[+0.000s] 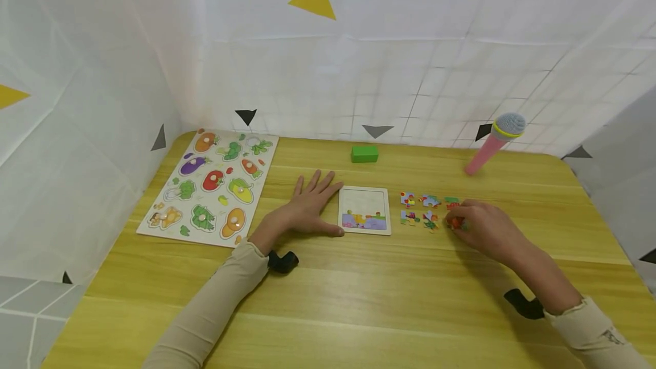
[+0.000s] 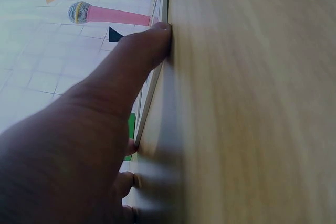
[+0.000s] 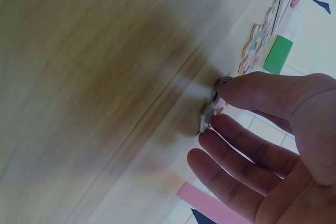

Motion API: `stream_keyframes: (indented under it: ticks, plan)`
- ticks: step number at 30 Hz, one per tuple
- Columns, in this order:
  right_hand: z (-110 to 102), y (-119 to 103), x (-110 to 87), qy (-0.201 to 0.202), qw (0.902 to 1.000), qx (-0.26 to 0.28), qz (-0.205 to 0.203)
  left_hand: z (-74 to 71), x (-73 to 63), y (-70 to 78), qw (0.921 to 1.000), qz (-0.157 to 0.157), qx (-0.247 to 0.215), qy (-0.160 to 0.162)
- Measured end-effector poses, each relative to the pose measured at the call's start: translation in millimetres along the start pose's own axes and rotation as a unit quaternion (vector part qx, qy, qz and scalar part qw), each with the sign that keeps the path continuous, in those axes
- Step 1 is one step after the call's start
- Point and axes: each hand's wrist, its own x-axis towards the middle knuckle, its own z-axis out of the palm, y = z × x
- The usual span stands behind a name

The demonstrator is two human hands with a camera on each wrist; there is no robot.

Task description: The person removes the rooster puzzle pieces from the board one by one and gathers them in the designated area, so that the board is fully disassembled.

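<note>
A small square jigsaw board [image 1: 364,195] lies mid-table, its lower part filled with purple and yellow pieces. My left hand [image 1: 307,208] lies spread at its left side, forefinger by the upper corner, thumb against the lower one; the thumb [image 2: 142,45] touches the board's edge in the left wrist view. To the right of the board, several loose jigsaw pieces [image 1: 429,201] lie in two rows. At the right end of these rows, my right hand [image 1: 487,229] pinches a colourful jigsaw piece [image 3: 210,111] between thumb and fingertips, low over the table. The fingers partly cover this piece.
A vegetable peg puzzle [image 1: 207,187] lies at the left of the wooden table [image 1: 359,295]. Behind the square board sits a green block [image 1: 364,154]. A pink toy microphone [image 1: 489,150] is at the back right, near the white sheet wall [image 1: 400,61].
</note>
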Motion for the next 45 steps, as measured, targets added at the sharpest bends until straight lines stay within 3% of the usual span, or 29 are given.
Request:
stream_keyframes:
  ticks: [21, 32, 45]
  plan:
    - [-7, -8, -1.2, 0.003, 1.0, 0.006, -0.008, -2.7, -1.8, 3.2, 1.0, -0.001, 0.002, -0.002]
    - [-5, -24, 6.5, 0.024, 0.999, 0.029, -0.024, -2.3, -1.5, 3.3, 1.0, 0.003, 0.003, 0.0]
    - [1, -36, 21.4, 0.013, 0.9985, 0.037, -0.038, -1.5, -1.5, 2.7, 1.0, 0.004, 0.003, 0.003]
